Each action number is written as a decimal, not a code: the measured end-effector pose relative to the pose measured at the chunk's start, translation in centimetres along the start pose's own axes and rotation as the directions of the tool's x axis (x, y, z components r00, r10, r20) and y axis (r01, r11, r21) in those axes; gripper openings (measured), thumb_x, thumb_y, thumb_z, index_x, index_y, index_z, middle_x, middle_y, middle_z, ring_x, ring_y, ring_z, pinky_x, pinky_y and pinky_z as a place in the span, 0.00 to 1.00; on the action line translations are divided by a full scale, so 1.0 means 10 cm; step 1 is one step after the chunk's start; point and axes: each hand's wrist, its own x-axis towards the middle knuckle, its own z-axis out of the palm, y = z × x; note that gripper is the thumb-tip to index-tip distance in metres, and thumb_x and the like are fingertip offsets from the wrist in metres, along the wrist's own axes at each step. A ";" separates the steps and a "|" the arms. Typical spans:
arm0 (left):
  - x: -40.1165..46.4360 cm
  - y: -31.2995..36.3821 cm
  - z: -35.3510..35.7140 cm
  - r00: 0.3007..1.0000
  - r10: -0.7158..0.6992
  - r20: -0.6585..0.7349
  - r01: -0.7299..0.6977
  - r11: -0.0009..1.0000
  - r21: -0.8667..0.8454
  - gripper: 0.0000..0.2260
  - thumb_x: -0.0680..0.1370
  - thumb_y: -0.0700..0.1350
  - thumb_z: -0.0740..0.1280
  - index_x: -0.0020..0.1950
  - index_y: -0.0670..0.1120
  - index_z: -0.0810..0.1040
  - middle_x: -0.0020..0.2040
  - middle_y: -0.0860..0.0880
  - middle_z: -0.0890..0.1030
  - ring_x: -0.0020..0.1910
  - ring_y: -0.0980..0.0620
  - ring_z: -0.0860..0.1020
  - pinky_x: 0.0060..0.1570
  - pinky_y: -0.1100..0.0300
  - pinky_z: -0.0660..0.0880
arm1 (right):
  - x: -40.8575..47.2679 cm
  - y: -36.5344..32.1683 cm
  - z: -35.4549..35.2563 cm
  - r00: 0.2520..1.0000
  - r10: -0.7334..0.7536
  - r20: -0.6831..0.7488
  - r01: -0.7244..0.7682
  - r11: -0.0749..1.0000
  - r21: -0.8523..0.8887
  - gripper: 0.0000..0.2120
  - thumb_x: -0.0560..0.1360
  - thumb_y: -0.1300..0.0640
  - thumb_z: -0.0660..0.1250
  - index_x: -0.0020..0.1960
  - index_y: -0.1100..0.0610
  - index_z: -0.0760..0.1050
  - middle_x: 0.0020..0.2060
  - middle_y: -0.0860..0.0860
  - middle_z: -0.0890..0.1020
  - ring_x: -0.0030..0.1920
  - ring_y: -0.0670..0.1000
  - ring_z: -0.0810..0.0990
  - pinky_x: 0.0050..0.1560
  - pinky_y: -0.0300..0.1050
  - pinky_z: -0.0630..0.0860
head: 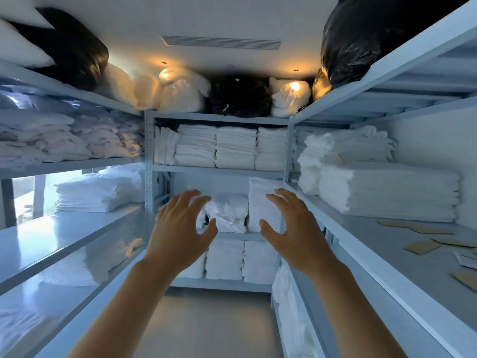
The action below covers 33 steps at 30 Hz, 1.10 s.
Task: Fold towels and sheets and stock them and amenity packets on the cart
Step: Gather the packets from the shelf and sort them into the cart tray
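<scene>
Reaching forward with fingers spread and grasping nothing, the left hand (180, 228) and right hand (291, 228) hover apart before a white towel bundle (227, 213) on the back shelf (219, 170), folded towel stacks (236, 147) above.

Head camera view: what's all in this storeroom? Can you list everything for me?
Shelving: three grey metal racks, on the left, back and right walls.
Folded linen: many white stacks, on the shelves on all three sides.
Black bags: at least three, on the top shelves at left, back and right.
White bundles: several, top shelf, between the black bags.
Pillows: white, top left corner; count unclear.
Brown packets: several, flat, loose on the right middle shelf.
Ceiling vent: one, white, overhead.
Spotlights: two, warm, in the ceiling at the back.
Left hand: fingers spread, empty, reaching toward the back shelf.
Right hand: the same.
</scene>
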 end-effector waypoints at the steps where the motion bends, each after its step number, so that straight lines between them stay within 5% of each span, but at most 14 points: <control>1: 0.13 -0.12 0.10 1.000 0.000 0.007 0.000 1.000 -0.008 0.23 0.78 0.57 0.68 0.73 0.52 0.74 0.73 0.52 0.73 0.72 0.49 0.70 0.71 0.47 0.69 | 0.12 0.02 0.12 1.000 0.007 0.005 -0.007 1.000 0.001 0.29 0.80 0.39 0.64 0.79 0.46 0.65 0.80 0.42 0.62 0.79 0.44 0.58 0.78 0.57 0.62; 20: 1.53 -1.11 1.92 0.994 0.082 0.074 -0.064 0.975 -0.213 0.22 0.79 0.55 0.69 0.72 0.52 0.76 0.73 0.53 0.73 0.72 0.49 0.71 0.69 0.47 0.71 | 1.58 0.90 1.31 0.996 0.081 -0.024 -0.083 0.992 -0.099 0.28 0.80 0.43 0.66 0.78 0.48 0.67 0.78 0.43 0.65 0.78 0.46 0.62 0.77 0.54 0.64; 33: 2.63 -0.50 3.29 0.993 0.110 0.046 -0.093 0.955 -0.280 0.21 0.79 0.54 0.69 0.72 0.52 0.77 0.73 0.53 0.73 0.72 0.51 0.71 0.69 0.47 0.72 | 2.32 2.54 1.31 0.991 0.101 -0.089 -0.114 0.982 -0.148 0.32 0.77 0.35 0.58 0.78 0.45 0.66 0.78 0.39 0.63 0.77 0.43 0.61 0.77 0.49 0.63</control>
